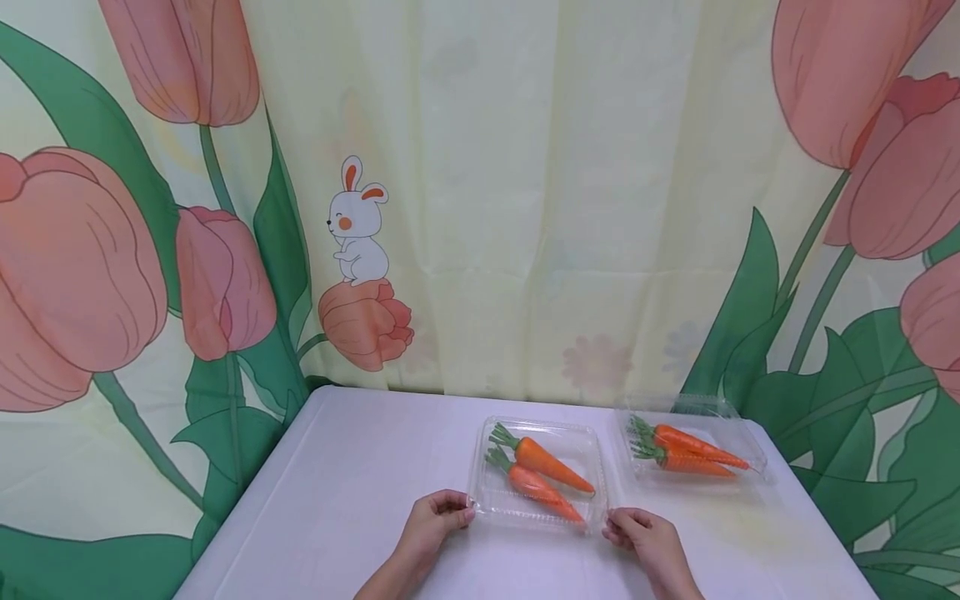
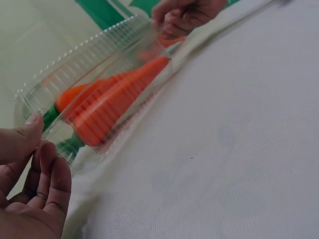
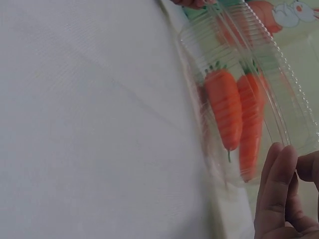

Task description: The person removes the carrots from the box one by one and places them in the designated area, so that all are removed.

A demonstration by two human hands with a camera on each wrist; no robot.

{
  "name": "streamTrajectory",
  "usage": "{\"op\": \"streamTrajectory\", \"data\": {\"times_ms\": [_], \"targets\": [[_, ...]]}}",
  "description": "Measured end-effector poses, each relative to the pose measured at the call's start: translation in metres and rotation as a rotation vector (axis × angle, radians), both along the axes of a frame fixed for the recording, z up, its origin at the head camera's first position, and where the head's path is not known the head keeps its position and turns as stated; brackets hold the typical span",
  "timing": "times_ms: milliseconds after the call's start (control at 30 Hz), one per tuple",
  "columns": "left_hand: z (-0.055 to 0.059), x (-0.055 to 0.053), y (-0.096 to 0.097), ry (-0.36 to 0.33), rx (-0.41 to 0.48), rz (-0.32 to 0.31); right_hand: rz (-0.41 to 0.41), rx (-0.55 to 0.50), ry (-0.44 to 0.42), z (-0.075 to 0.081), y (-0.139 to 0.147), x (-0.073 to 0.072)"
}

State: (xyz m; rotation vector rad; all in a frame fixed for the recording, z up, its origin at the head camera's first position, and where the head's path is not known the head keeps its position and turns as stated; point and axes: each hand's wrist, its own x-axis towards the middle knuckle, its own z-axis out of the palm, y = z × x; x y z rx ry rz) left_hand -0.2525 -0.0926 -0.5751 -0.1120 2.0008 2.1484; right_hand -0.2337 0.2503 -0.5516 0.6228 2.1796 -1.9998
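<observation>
A clear plastic clamshell box with two toy-like orange carrots inside lies near the middle of the white table. The carrots have green tops, which point to the far left. My left hand pinches the box's near left corner between thumb and fingers. At the near right corner, my right hand pinches the rim the same way. The left wrist view shows the thumb and fingertips of the left hand on the ribbed edge. In the right wrist view, the right hand holds the opposite end.
A second clear plastic box with two more carrots stands at the far right of the table. Behind the table hangs a curtain printed with tulips and a white rabbit.
</observation>
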Motion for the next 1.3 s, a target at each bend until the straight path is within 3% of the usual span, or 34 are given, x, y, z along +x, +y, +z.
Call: {"op": "streamTrajectory", "data": {"times_ms": [233,400,633,933,1167,1300], "targets": [[0.000,0.000,-0.002,-0.001,0.024,-0.051,-0.059,-0.063,0.071,-0.003,-0.003,0.008],[0.004,0.000,-0.004,0.004,0.043,-0.088,-0.046,-0.110,0.051,-0.002,-0.005,0.011],[0.007,0.000,-0.005,0.002,0.067,-0.111,-0.021,-0.093,0.049,-0.002,-0.008,0.014],[0.006,-0.001,-0.005,0.000,0.087,-0.113,-0.062,-0.004,0.062,-0.003,-0.013,0.012],[0.005,0.000,-0.006,0.000,0.152,-0.132,-0.080,0.043,0.108,-0.004,-0.016,0.012],[0.005,-0.002,-0.006,0.001,0.177,-0.147,-0.045,0.150,0.115,-0.006,-0.015,0.014]]}}
